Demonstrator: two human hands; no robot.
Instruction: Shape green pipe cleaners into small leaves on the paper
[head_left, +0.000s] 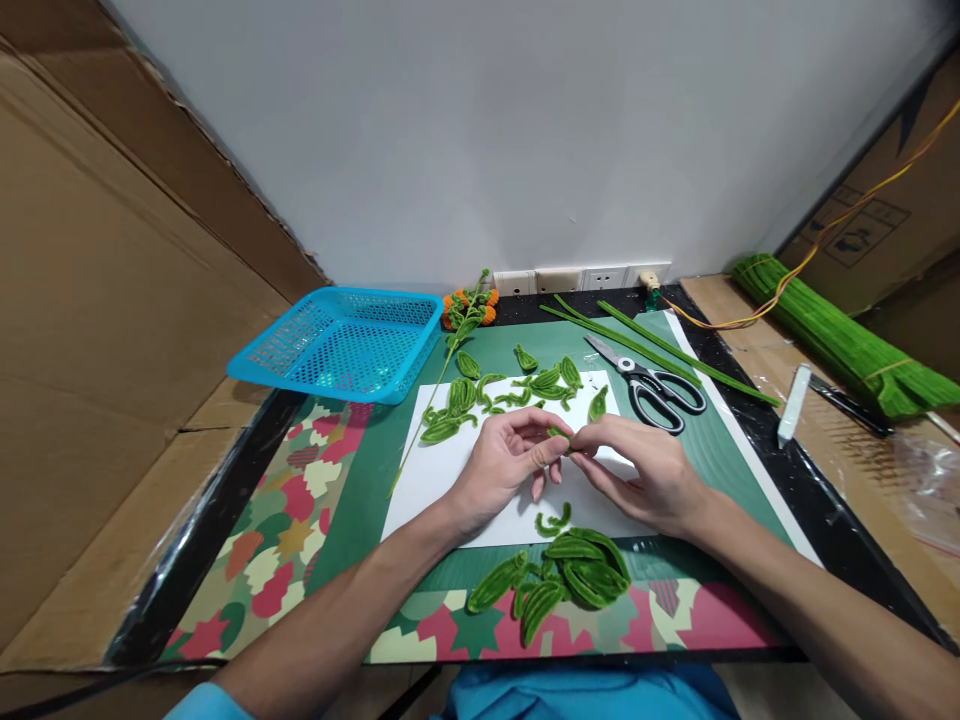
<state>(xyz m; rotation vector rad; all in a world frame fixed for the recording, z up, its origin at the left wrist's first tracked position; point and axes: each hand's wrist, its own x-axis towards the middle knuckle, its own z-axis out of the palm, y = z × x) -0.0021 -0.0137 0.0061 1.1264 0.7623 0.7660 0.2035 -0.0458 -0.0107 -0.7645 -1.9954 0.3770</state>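
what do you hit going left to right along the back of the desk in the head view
blue basket → orange flower stem → loose green pipe cleaners → scissors → white tool → bundle of green pipe cleaners

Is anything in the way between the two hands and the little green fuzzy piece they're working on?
No. Both the left hand and the right hand already pinch the small green pipe-cleaner piece between their fingertips over the white paper. The scissors and the leaf pile lie off to the sides.
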